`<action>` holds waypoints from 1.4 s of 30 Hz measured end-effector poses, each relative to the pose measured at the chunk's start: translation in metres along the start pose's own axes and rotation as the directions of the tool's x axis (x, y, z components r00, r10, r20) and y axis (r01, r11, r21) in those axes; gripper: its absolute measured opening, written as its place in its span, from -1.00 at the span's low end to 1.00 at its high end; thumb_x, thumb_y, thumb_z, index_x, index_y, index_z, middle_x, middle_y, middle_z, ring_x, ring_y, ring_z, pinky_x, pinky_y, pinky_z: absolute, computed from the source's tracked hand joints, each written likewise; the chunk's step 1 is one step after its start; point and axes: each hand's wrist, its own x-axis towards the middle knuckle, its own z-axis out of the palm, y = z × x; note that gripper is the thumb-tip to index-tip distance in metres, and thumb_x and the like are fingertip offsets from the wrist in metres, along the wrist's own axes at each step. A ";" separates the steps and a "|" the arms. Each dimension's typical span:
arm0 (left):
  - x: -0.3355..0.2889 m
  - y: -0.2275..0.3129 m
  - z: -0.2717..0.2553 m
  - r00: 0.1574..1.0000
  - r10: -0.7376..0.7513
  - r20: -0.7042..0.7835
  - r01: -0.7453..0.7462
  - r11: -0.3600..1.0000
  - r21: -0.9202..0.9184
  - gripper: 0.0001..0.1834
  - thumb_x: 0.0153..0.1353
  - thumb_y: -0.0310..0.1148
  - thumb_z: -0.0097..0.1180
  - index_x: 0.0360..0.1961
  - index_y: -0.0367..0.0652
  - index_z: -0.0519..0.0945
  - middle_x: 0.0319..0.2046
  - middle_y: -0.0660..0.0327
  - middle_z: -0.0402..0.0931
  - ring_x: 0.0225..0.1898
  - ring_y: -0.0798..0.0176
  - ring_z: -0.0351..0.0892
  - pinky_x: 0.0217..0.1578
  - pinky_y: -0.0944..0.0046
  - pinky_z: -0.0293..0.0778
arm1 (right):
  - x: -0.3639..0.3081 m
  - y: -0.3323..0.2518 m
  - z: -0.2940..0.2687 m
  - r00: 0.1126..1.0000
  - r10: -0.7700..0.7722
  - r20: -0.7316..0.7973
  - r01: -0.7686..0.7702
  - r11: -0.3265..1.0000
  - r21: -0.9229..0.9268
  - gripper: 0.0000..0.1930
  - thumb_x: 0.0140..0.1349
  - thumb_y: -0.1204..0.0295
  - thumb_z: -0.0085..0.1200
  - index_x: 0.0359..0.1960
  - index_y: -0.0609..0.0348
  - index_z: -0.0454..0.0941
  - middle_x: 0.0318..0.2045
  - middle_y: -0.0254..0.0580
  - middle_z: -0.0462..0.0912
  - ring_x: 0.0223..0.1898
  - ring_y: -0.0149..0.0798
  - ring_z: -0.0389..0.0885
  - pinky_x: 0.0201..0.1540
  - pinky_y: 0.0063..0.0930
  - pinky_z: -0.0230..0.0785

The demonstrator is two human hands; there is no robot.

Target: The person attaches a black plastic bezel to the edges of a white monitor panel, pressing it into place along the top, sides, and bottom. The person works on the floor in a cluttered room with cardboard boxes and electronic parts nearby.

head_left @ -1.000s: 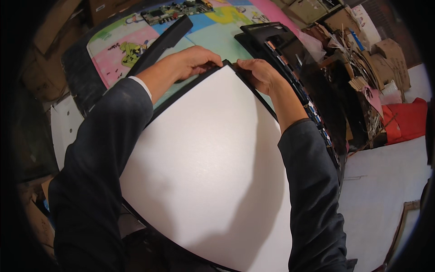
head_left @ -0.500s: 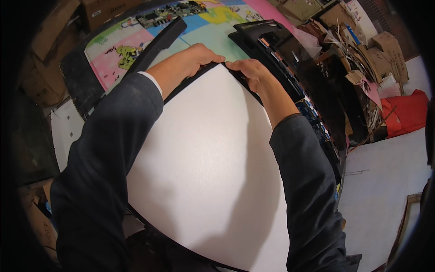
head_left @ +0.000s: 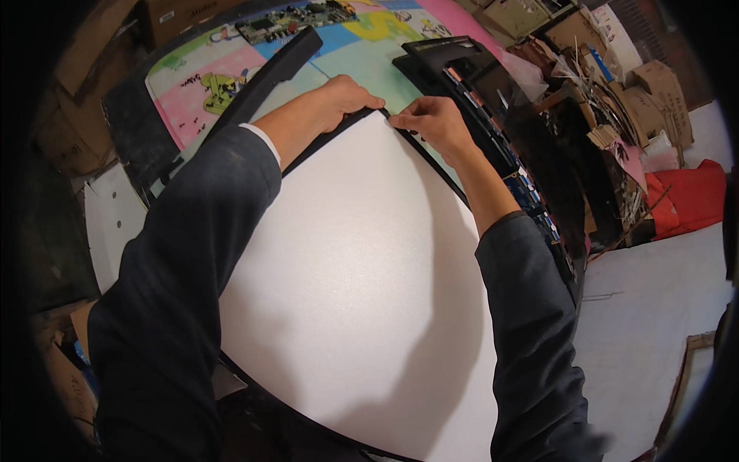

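Note:
A large white sheet (head_left: 354, 300) fills the middle, its far corner pointing away from me. Thin black frame strips (head_left: 445, 175) run along its edges. At that far corner my left hand (head_left: 342, 100) is closed on the black frame, thumb along its top. Just right of the corner, my right hand (head_left: 436, 127) pinches the right-hand frame edge between thumb and forefinger, its other fingers curled. Whether anything small sits in that pinch is hidden. Shadows of my arms fall across the sheet.
Beyond lies a colourful patterned tabletop (head_left: 323, 68) with a green circuit board (head_left: 296, 21) and a long black bar (head_left: 265, 85). To the right stands a black screen panel (head_left: 500, 85) with small boards along its edge. Cardboard scraps (head_left: 654, 100), a red cloth (head_left: 687, 196) and a white surface (head_left: 647, 292) are farther right.
My right hand has shifted slightly right along the frame edge, away from my left, and now pinches with its fingertips. My left hand keeps its hold at the corner.

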 end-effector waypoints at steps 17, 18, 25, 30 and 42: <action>0.000 -0.003 0.001 0.997 0.030 -0.068 -0.036 0.996 -0.085 -0.74 0.10 -0.43 0.40 -0.28 -0.43 0.68 -0.36 -0.02 0.66 -0.46 0.08 0.64 -0.52 0.07 0.54 | -0.031 -0.062 0.037 0.955 -0.294 0.031 0.174 0.472 -0.864 -0.90 0.09 0.50 0.14 -0.42 0.10 0.72 -0.39 -0.08 0.72 -0.30 -0.04 0.74 -0.29 -0.23 0.59; 0.000 -0.003 0.001 0.998 0.030 -0.063 -0.036 0.995 -0.094 -0.74 0.09 -0.43 0.40 -0.28 -0.43 0.68 -0.35 -0.03 0.66 -0.45 0.08 0.65 -0.51 0.07 0.55 | -0.032 -0.063 0.038 0.954 -0.298 0.028 0.168 0.456 -0.874 -0.89 0.10 0.51 0.13 -0.42 0.09 0.72 -0.39 -0.10 0.72 -0.31 -0.05 0.74 -0.30 -0.25 0.59; 0.007 -0.004 0.000 0.997 0.016 -0.070 -0.020 0.999 -0.044 -0.76 0.07 -0.40 0.42 -0.38 -0.39 0.68 -0.47 0.09 0.58 -0.54 0.19 0.50 -0.57 0.14 0.41 | -0.035 -0.065 0.039 0.961 -0.268 0.069 0.180 0.414 -0.892 -0.87 0.15 0.51 0.09 -0.37 0.07 0.71 -0.40 -0.14 0.73 -0.30 -0.07 0.74 -0.32 -0.25 0.53; 0.014 -0.009 -0.001 0.999 0.014 -0.037 -0.015 1.000 -0.025 -0.67 0.10 -0.29 0.44 -0.57 -0.24 0.54 -0.60 0.21 0.46 -0.59 0.29 0.41 -0.60 0.19 0.37 | -0.038 -0.058 0.044 0.939 -0.340 0.052 0.174 0.339 -0.925 -0.89 0.14 0.49 0.10 -0.38 0.07 0.69 -0.38 -0.16 0.73 -0.27 -0.10 0.74 -0.33 -0.28 0.50; 0.008 -0.005 0.000 0.999 0.016 -0.042 -0.017 1.000 -0.017 -0.70 0.10 -0.32 0.44 -0.54 -0.29 0.57 -0.59 0.17 0.48 -0.60 0.25 0.41 -0.63 0.13 0.31 | -0.030 -0.025 0.030 0.927 -0.354 -0.125 0.184 0.719 -0.670 -0.85 -0.04 0.42 0.21 -0.46 0.25 0.61 -0.45 0.03 0.65 -0.37 0.08 0.64 -0.31 -0.11 0.49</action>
